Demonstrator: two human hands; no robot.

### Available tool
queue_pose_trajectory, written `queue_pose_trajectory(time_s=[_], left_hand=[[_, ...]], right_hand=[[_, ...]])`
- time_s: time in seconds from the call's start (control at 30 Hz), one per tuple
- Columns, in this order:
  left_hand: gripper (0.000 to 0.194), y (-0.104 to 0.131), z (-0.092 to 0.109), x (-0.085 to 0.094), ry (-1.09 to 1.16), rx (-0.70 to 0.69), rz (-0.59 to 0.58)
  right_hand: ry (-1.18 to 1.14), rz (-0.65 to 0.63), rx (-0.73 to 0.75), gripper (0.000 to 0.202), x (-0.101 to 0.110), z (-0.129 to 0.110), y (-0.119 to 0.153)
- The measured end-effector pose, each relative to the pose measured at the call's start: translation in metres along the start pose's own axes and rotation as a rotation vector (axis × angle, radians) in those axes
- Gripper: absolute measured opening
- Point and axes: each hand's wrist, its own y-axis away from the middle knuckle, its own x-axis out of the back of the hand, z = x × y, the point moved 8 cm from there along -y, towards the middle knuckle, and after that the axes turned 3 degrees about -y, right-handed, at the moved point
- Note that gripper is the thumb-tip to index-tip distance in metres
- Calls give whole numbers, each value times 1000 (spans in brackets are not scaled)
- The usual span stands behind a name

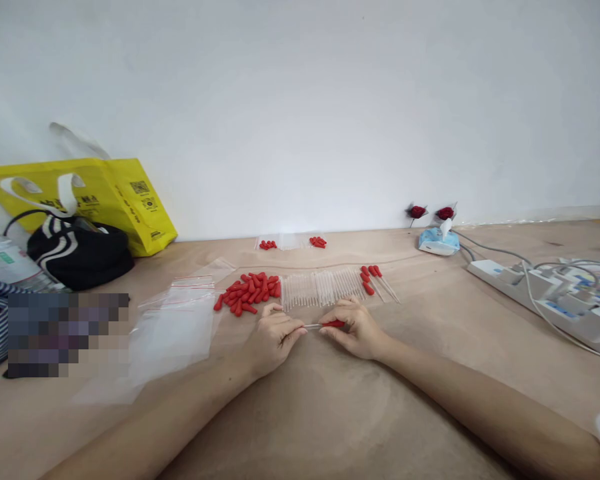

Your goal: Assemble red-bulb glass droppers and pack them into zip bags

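My left hand [276, 339] pinches one end of a thin clear tube [312, 327]. At its other end, my right hand [354, 329] is closed on a red rubber bulb [334, 323], which meets the tube. Just beyond both hands lies a row of clear tubes [320, 288] side by side on the table. A pile of red bulbs [250, 291] is left of that row. To its right, a few tubes with red bulbs on them [376, 272] lie at a slant.
Clear zip bags [175, 327] lie at the left, near a yellow bag [130, 200] and a black pouch [80, 250]. Bagged red bulbs [318, 242] are by the wall. A tissue pack [438, 243] and a power strip [545, 300] with cables are at the right.
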Motion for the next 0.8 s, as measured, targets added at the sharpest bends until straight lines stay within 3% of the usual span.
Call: queue_pose_trajectory(time_s=[0.17, 0.3, 0.47, 0.7, 0.8], left_hand=[[25, 0, 2, 0, 2, 1, -9], [25, -1, 0, 1, 17, 30, -16], [26, -4, -2, 3, 62, 76, -28], [32, -4, -3, 2, 53, 104, -43], [36, -4, -4, 2, 50, 128, -41]], right_hand=[[-6, -16, 40, 14, -2, -4, 0], [-53, -19, -40, 16, 0, 5, -1], [-243, 116, -247, 26, 8, 25, 0], [-121, 225, -245, 17, 17, 18, -2], [-351, 253, -334, 27, 13, 25, -1]])
